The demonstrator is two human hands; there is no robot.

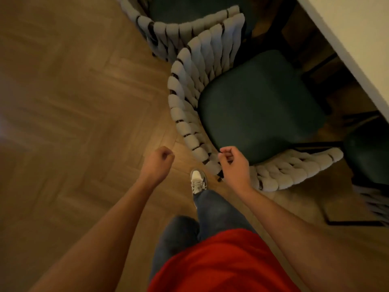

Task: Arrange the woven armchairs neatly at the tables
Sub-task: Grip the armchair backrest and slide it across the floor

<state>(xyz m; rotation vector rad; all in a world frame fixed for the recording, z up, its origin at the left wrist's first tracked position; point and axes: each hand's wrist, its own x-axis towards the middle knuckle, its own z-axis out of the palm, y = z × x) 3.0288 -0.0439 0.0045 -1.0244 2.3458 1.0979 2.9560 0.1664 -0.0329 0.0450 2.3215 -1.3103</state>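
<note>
A woven armchair [259, 106] with a thick pale rope back and a dark green seat stands at the right, its front facing the pale table [357, 39]. A second woven armchair [179, 26] stands beyond it, their backs touching. The dark seat of a third chair [370, 157] shows at the right edge. My right hand [233, 165] hovers over the near curve of the first chair's back, fingers curled, holding nothing. My left hand [157, 163] is a loose fist over the floor, left of the chair.
Herringbone wood floor [73, 102] spreads to the left. My foot in a pale sneaker [197, 180] stands just beside the chair's back. Dark metal legs [347, 222] of chairs and the table show at the right.
</note>
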